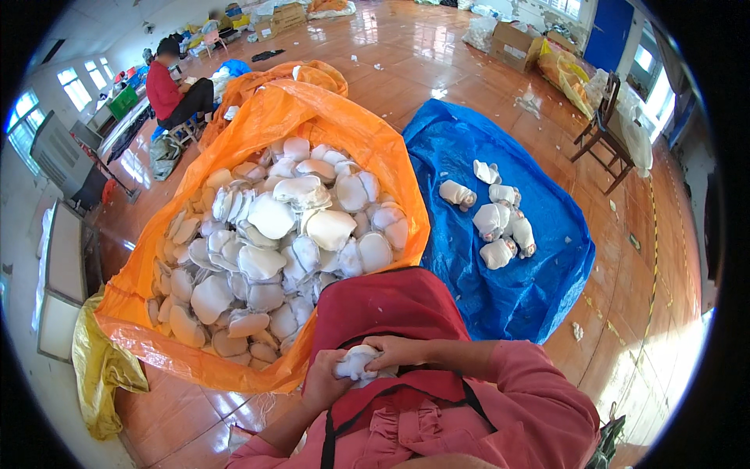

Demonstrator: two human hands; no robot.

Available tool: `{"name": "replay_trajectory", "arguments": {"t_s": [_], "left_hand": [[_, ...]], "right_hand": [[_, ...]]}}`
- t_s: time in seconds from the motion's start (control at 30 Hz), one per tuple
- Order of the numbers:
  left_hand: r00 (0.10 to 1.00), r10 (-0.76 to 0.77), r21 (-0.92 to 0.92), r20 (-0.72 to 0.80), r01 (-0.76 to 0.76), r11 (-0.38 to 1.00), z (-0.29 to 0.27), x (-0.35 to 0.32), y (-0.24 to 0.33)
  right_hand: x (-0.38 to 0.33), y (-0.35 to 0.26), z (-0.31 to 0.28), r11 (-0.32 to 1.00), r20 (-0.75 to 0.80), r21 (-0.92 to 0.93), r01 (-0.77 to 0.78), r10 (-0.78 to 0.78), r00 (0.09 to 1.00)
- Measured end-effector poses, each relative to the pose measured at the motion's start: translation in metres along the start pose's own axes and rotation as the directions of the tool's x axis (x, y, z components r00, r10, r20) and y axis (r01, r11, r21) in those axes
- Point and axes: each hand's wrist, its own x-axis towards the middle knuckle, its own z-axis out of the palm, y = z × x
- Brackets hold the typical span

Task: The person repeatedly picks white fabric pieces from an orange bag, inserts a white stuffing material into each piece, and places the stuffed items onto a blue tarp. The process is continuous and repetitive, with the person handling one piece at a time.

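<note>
Over my lap, covered by a red apron (pixel 391 305), both hands hold a soft white padded piece (pixel 357 362). My left hand (pixel 323 381) is closed round its left side. From the right, my right hand (pixel 393 352) pinches its upper edge, with the fingers pressed into the fluffy white material. Part of the piece is hidden by the hands. In front and to the left, a large open orange sack (pixel 391 141) is heaped with white, rounded padded pieces (pixel 272 216). On a blue tarp sack (pixel 539 293) to the right lie several rolled white bundles (pixel 498 253).
A person in red (pixel 162 90) sits on a low stool at the far left. A yellow sack (pixel 105 375) lies at the near left. A wooden chair (pixel 605 137) and a cardboard box (pixel 513 47) stand at the right. White scraps dot the tiled floor (pixel 375 78).
</note>
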Motion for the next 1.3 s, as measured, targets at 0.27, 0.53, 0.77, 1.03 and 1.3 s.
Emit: {"name": "replay_trajectory", "arguments": {"t_s": [0.27, 0.53, 0.77, 1.03, 1.3], "left_hand": [[0.977, -0.215, -0.057, -0.012, 0.214, 0.975, 0.005, -0.002, -0.006], [0.964, -0.158, 0.074, -0.212, 0.177, 0.981, 0.01, 0.023, -0.017], [0.971, -0.049, 0.229, -0.234, 0.104, 0.968, 0.002, 0.059, -0.021], [0.962, -0.273, -0.137, 0.018, 0.273, 0.952, -0.026, 0.051, -0.043], [0.975, -0.224, -0.153, -0.01, 0.22, 0.963, -0.018, 0.059, -0.042]], "right_hand": [[0.019, 0.007, 0.006, 0.896, -0.156, -0.442, 0.03, -0.11, 0.982], [0.056, 0.015, 0.003, 0.847, -0.403, -0.529, 0.054, -0.306, 0.863], [0.093, 0.026, -0.021, 0.803, -0.475, -0.572, 0.167, -0.49, 0.731], [0.091, 0.04, -0.024, 0.726, -0.395, -0.653, 0.216, -0.57, 0.72], [0.094, 0.033, -0.021, 0.816, -0.495, -0.555, 0.161, -0.48, 0.725]]}}
